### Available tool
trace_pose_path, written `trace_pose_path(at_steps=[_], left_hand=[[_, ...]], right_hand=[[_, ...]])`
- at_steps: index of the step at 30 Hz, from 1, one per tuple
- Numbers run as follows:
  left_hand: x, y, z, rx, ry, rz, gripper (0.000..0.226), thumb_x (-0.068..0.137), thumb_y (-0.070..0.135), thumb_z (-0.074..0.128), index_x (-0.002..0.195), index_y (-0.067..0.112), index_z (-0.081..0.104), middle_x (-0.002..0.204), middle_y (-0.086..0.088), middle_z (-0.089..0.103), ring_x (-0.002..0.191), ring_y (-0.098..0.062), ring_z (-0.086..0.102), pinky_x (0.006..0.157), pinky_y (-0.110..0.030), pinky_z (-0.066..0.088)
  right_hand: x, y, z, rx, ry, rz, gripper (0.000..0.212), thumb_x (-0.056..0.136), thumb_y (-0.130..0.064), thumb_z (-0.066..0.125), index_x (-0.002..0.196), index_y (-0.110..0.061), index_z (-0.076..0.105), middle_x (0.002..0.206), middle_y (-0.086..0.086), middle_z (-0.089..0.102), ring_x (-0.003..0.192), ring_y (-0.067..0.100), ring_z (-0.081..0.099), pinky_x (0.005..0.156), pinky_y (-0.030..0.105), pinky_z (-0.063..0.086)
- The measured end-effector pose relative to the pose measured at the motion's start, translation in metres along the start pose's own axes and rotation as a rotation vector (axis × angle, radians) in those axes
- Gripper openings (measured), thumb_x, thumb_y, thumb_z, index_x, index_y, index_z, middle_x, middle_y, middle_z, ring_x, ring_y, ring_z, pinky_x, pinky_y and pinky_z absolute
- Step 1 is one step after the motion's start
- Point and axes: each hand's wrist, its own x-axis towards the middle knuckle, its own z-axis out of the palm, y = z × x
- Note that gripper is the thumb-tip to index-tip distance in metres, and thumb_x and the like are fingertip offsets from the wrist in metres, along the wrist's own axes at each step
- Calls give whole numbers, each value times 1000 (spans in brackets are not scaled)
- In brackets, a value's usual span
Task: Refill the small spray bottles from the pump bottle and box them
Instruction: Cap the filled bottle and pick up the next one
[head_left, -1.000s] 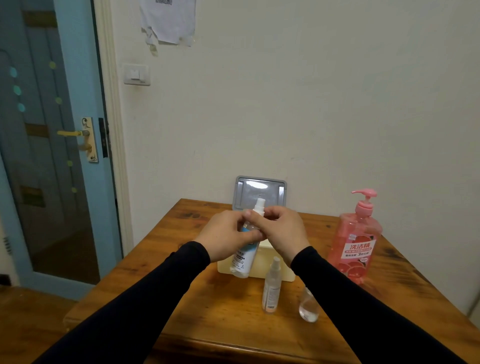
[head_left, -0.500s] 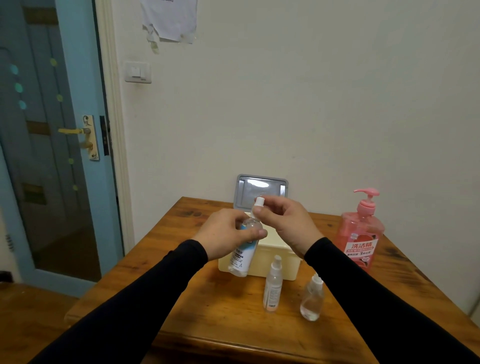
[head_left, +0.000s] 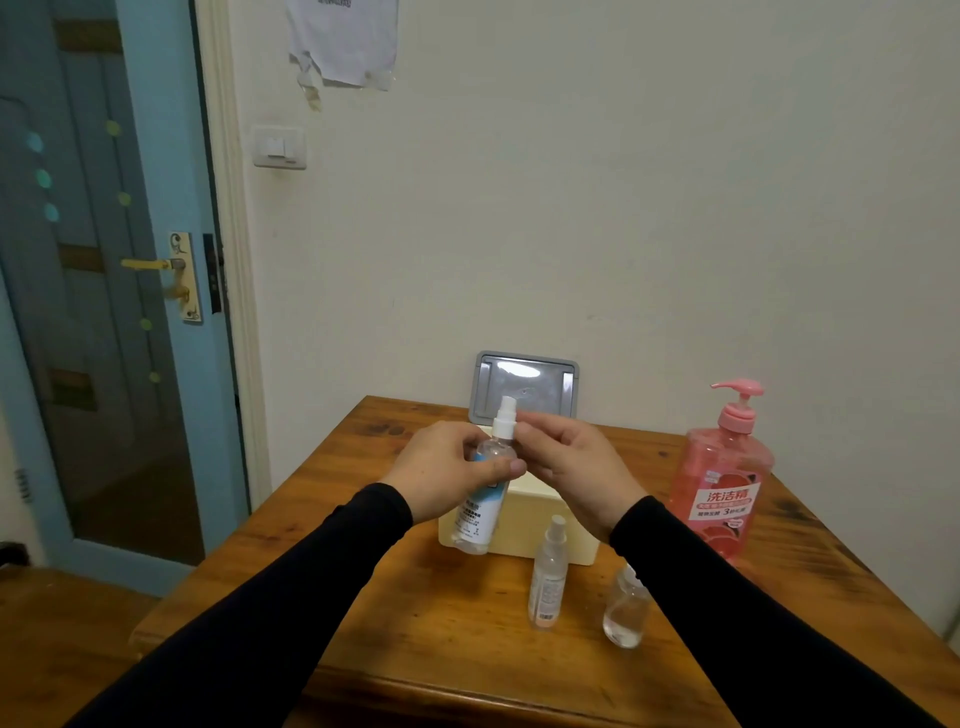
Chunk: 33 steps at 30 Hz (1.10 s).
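While the left hand (head_left: 441, 467) grips the labelled spray bottle (head_left: 485, 488) in the air above the cream box (head_left: 535, 525) and the right hand (head_left: 566, 462) pinches its white spray head (head_left: 504, 422), the tilted bottle could probably dribble once that head comes loose. Two more small bottles (head_left: 548, 579) (head_left: 623, 613) stand just under the right forearm, easy to topple. Across them, at the table's (head_left: 415, 623) right edge, waits the pink pump bottle (head_left: 722, 488).

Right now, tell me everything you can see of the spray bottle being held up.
The spray bottle is clear plastic with a white spray top and a blue and white label with print too small to read. It is held above the table, in front of the cream box, leaning slightly, top uppermost. The left hand grips its body; the right hand pinches the white top. Its fill level is unclear.
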Motion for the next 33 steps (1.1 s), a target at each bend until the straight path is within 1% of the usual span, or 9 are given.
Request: trace_pose_path(at_steps=[2, 4, 7, 12, 17, 23, 27, 29, 33], left_hand=[[1, 0, 1, 37, 1, 9, 40, 77, 52, 70, 100, 20, 67, 93, 4, 68, 85, -9, 64, 80, -33, 57], [0, 1, 3, 71, -7, 20, 43, 76, 55, 69, 100, 19, 67, 95, 3, 67, 86, -11, 63, 80, -35, 57], [0, 2, 6, 90, -14, 31, 46, 76, 56, 68, 104, 19, 67, 98, 2, 66, 88, -11, 62, 81, -35, 56], [1, 2, 5, 34, -26, 33, 44, 77, 53, 68, 107, 21, 67, 96, 3, 67, 88, -11, 63, 81, -37, 57], [-2, 5, 1, -128, -123, 10, 36, 82, 44, 67, 108, 20, 67, 99, 4, 68, 92, -8, 64, 85, -32, 56], [0, 5, 9, 1, -28, 26, 36, 78, 49, 70, 101, 22, 67, 93, 2, 67, 86, -11, 64, 79, -35, 58], [2, 3, 5, 18, 2, -2, 34, 77, 52, 69, 94, 22, 66, 89, 4, 67, 83, -10, 64, 78, -35, 58], [1, 3, 4, 27, -1, -4, 36, 76, 54, 70, 94, 22, 67, 88, 4, 68, 82, -10, 64, 78, -36, 58], [-2, 7, 5, 30, -34, 40, 38, 78, 49, 70, 104, 22, 66, 94, 4, 68, 86, -10, 64, 80, -33, 56]], right_hand=[[1, 4, -1, -69, 104, -21, 20, 87, -25, 68, 106, -24, 66, 102, 0, 73, 100, 15, 67, 93, 35, 53], [2, 5, -1, -112, 152, -21, 29, 80, -30, 75, 106, -21, 66, 96, -3, 72, 95, 13, 68, 87, 33, 55], [3, -1, 2, -104, 105, -43, 34, 82, -26, 74, 113, -14, 65, 90, -7, 71, 88, 7, 68, 76, 20, 53], [5, -6, 2, -5, -10, -3, 19, 87, -20, 68, 106, -23, 64, 107, 4, 72, 101, 18, 68, 90, 34, 54], [0, -4, -3, 117, -95, 43, 16, 89, -14, 63, 103, -20, 65, 106, 3, 73, 102, 19, 68, 89, 30, 54], [4, 0, 0, 10, 39, 58, 46, 75, -32, 79, 113, -10, 65, 104, 7, 73, 101, 23, 68, 95, 45, 51], [4, 0, -2, 14, 37, 54, 33, 88, -30, 66, 114, -10, 67, 103, 7, 73, 101, 21, 68, 95, 39, 52], [4, 2, -3, -44, 86, 28, 31, 86, -29, 69, 112, -13, 68, 101, 2, 74, 100, 17, 68, 94, 37, 52], [2, -1, 2, -145, 169, 8, 34, 78, -35, 75, 105, -15, 68, 92, 0, 71, 87, 13, 67, 75, 24, 54]])
